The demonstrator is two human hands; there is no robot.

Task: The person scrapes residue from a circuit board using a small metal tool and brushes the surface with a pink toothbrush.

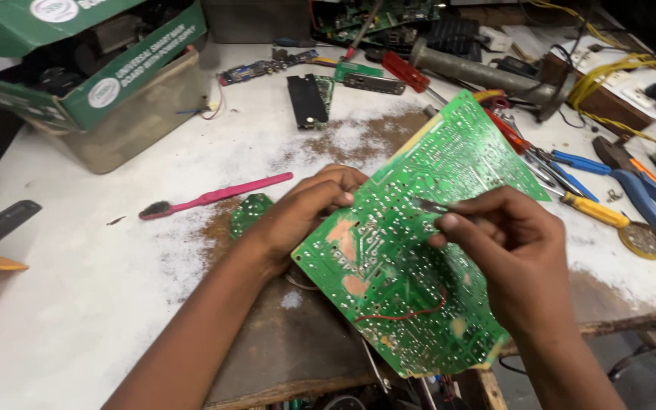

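between both hands, green circuit board [411, 250]

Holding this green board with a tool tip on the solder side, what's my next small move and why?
Probably steady the circuit board with the left hand and ease the dark tool tip in the right hand onto one joint; the board is tilted, held off the table.

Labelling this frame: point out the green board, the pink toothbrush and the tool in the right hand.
green board [411, 250], head view, on the middle of its solder side.
pink toothbrush [229, 193], head view, on the handle.
tool [433, 206], head view, on the thin dark tip at the board.
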